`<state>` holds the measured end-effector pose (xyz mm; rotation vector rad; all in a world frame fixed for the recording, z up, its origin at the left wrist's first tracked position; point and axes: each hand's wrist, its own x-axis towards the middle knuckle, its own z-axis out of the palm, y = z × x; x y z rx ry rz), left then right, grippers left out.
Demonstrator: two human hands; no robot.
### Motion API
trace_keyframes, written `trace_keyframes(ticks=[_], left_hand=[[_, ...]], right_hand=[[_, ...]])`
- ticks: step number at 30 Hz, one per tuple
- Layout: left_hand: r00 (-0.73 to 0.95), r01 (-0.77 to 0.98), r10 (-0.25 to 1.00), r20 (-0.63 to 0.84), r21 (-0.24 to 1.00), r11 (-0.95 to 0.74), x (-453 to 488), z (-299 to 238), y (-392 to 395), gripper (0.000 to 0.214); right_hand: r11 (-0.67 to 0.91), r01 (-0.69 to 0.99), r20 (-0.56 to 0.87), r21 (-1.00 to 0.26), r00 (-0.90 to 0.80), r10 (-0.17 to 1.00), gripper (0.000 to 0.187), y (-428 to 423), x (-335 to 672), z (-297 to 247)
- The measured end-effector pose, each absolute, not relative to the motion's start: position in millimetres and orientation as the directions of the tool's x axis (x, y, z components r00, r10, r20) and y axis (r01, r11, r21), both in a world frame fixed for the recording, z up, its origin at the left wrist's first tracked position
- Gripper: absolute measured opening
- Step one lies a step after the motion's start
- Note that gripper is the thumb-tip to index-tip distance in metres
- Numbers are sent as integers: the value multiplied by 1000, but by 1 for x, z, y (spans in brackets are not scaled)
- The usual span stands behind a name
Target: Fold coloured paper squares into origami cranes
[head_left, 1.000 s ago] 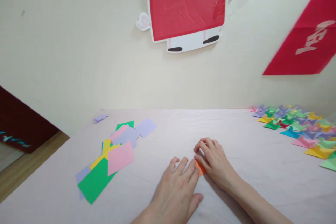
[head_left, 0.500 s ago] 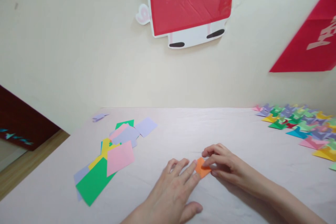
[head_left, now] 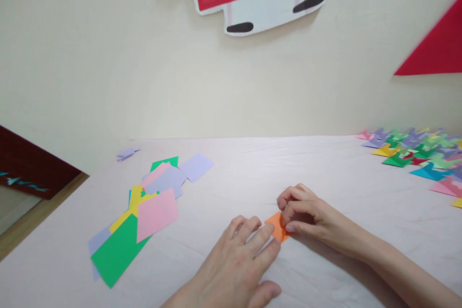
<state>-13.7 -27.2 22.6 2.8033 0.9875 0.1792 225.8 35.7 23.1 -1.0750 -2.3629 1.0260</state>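
A small folded orange paper (head_left: 276, 225) lies on the pale table (head_left: 325, 173) between my hands. My left hand (head_left: 240, 264) lies flat with its fingers stretched out, the fingertips pressing the paper's left edge. My right hand (head_left: 306, 216) is curled, its fingers pinched on the paper's right side. Part of the orange paper is hidden under the fingers.
A loose spread of coloured paper sheets (head_left: 140, 211) lies on the left, with a small lilac folded piece (head_left: 126, 154) behind it. Several folded coloured paper shapes (head_left: 418, 154) cover the far right. A wall rises behind, and the table's left edge drops to a wooden floor (head_left: 29, 221).
My right hand slid from on top of the orange paper to its right side and pinched it. The paper now shows more. The camera tilted down a little.
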Motion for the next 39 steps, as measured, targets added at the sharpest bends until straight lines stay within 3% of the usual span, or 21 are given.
trace_keyframes(ticks=[13,23,39], left_hand=[[782,609,620,56,144,-780,-12,22,-29,46],[776,605,629,44,229,-763,-9,29,-26,58],[763,615,645,44,256,-746,-9,26,-28,53]], right_hand=[[456,622,44,-636,-561,827,11,29,211,20],[454,621,70,-639,-540,839,13,28,211,18],[442,633,62,-636,-528,847,17,26,209,20]])
